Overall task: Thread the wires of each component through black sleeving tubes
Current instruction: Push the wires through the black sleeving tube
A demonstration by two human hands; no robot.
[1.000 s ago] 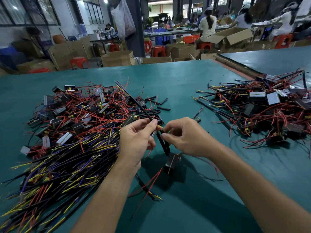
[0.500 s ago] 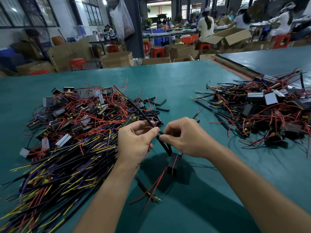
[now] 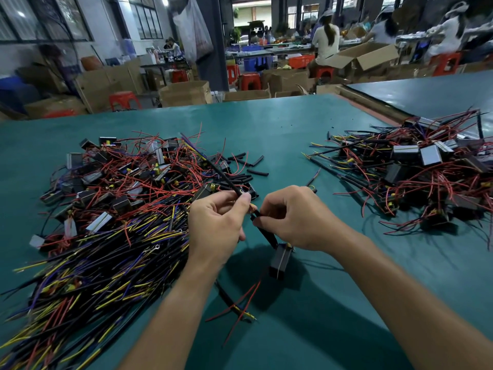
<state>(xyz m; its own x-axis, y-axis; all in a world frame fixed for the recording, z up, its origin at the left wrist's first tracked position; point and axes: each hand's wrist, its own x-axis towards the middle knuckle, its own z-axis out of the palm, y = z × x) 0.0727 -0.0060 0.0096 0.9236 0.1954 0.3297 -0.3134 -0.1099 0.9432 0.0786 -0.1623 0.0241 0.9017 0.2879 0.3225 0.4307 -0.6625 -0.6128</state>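
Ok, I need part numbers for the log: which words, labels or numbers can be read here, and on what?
None can be read.
Components in the left pile and right pile: any marking is too small to tell.
Nearest component: no label shows.
Boxes at the back: too blurred.

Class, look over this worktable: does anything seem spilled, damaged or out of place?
Nothing looks damaged. Several short black sleeving pieces lie scattered loose on the table beside the left pile of components; otherwise nothing stands out.
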